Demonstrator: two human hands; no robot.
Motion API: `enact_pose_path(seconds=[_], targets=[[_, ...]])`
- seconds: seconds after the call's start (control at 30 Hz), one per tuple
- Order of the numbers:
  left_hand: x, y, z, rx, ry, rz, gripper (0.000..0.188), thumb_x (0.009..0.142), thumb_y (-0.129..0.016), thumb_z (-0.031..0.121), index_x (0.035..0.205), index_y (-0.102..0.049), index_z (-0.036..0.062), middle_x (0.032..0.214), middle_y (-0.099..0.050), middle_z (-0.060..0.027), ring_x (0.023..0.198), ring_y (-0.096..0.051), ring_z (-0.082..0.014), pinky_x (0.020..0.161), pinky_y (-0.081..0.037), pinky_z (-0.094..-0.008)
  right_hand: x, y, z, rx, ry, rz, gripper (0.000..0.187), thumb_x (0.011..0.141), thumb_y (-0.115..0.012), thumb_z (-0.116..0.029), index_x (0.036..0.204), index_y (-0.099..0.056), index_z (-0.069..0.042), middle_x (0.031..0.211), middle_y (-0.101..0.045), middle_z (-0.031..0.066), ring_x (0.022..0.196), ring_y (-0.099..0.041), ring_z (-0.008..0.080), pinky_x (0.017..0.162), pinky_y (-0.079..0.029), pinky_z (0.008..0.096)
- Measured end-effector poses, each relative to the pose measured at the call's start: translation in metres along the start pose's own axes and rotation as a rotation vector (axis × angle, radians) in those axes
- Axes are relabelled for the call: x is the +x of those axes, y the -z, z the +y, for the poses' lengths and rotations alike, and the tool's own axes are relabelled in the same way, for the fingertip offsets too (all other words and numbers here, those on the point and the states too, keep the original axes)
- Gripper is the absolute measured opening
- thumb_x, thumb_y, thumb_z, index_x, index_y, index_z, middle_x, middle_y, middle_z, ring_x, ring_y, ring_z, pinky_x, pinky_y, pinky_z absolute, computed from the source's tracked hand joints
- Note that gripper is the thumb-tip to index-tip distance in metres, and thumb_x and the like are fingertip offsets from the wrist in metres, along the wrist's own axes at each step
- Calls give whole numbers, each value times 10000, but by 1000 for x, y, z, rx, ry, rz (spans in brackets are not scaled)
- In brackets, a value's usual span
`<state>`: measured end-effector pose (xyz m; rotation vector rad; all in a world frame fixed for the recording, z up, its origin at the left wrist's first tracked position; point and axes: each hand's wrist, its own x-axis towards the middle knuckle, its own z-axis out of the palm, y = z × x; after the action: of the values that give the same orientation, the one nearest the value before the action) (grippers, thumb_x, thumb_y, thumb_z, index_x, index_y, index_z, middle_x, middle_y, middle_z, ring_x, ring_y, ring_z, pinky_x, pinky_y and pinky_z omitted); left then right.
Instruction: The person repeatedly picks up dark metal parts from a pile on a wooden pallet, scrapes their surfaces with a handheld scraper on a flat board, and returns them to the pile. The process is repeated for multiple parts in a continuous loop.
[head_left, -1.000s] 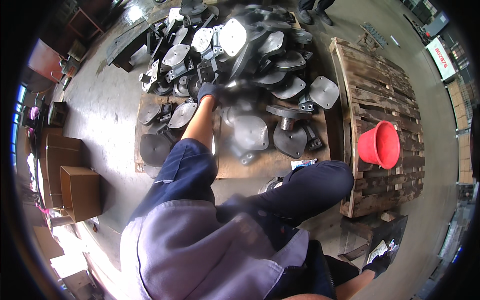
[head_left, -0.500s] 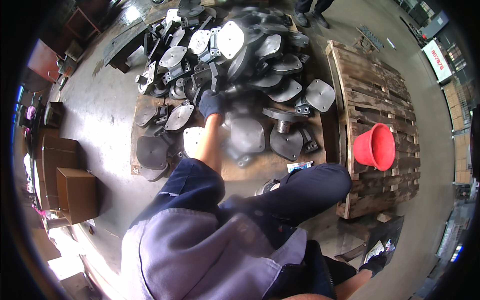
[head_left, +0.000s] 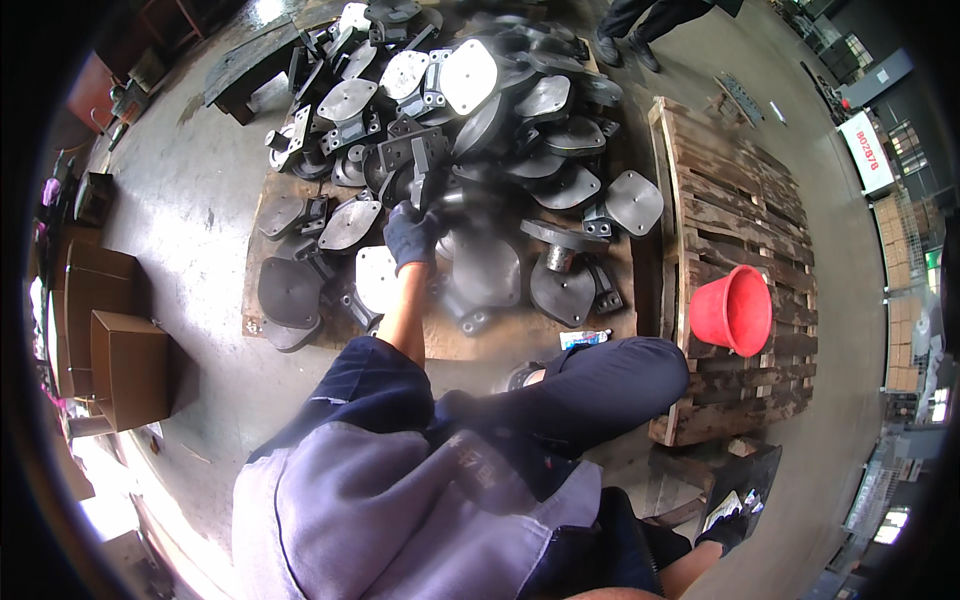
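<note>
My left hand (head_left: 408, 237), in a dark blue glove, reaches into the near side of a heap of metal parts. Its fingers are closed on the lower end of a grey metal bracket (head_left: 424, 170), which stands up from the pile. Around it lie several rounded metal plates with holes and attached blocks, such as a bright plate (head_left: 376, 280) beside my forearm. A smear blurs the parts right of the hand. At the lower right my gloved right hand (head_left: 726, 531) rests over a small dark stool (head_left: 755, 470), next to a white item (head_left: 720, 508); its fingers are hard to make out.
The parts lie on a brown board (head_left: 450, 340). To the right is a wooden pallet (head_left: 745, 215) carrying a red bucket (head_left: 732, 311). Cardboard boxes (head_left: 128, 370) stand at left. A small packet (head_left: 584, 339) lies by my knee. Another person's legs (head_left: 630, 35) are at the far side.
My left hand has drawn slightly nearer to me, and the bracket's visible end has shifted with it. The head view has moved a little. My right hand stays at the stool.
</note>
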<state>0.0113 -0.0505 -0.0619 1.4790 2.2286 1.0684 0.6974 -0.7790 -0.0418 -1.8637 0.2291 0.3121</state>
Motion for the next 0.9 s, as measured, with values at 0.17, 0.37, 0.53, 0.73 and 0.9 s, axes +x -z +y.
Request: enact_pose_path(seconds=[0.17, 0.37, 0.53, 0.73, 0.9], targets=[[-14, 0, -2, 319, -226, 5, 300, 700, -667, 340, 680, -596, 49, 713, -601, -179, 706, -596, -372, 657, -453, -452, -22, -23, -9, 125, 155, 49, 488, 925, -414, -355, 1357, -425, -128, 1357, -444, 51, 1251, -379, 191, 1047, -261, 345], [-35, 31, 11, 355, -151, -110, 370, 739, -617, 427, 707, -638, 59, 761, -632, -190, 727, -615, -384, 652, -464, -462, -102, -88, -43, 110, 340, -2, 531, 893, -492, -304, 1357, -404, -62, 1355, -447, 78, 1194, -471, 234, 994, -352, 368], [-49, 41, -5, 417, 34, -181, 463, 783, -569, 519, 790, -641, 62, 837, -642, -189, 783, -624, -381, 667, -466, -459, -114, -94, -58, -81, 219, 82, 469, 922, -446, -223, 1352, -409, -39, 1324, -481, 96, 1157, -504, 236, 983, -374, 324], [-44, 70, 19, 534, 91, -390, 422, 749, -631, 465, 898, -667, 71, 909, -652, -188, 862, -634, -369, 735, -489, -440, -83, -98, -49, -371, 416, 132, 452, 926, -458, -251, 1316, -452, -22, 1272, -516, 92, 1094, -530, 227, 956, -401, 314], [-20, 79, 41, 506, -203, -135, 413, 771, -618, 477, 863, -628, 75, 873, -635, -168, 823, -627, -341, 695, -477, -442, -89, -92, -50, 248, 233, 56, 472, 889, -512, -264, 1304, -468, -41, 1237, -536, 76, 1081, -530, 225, 938, -403, 321]])
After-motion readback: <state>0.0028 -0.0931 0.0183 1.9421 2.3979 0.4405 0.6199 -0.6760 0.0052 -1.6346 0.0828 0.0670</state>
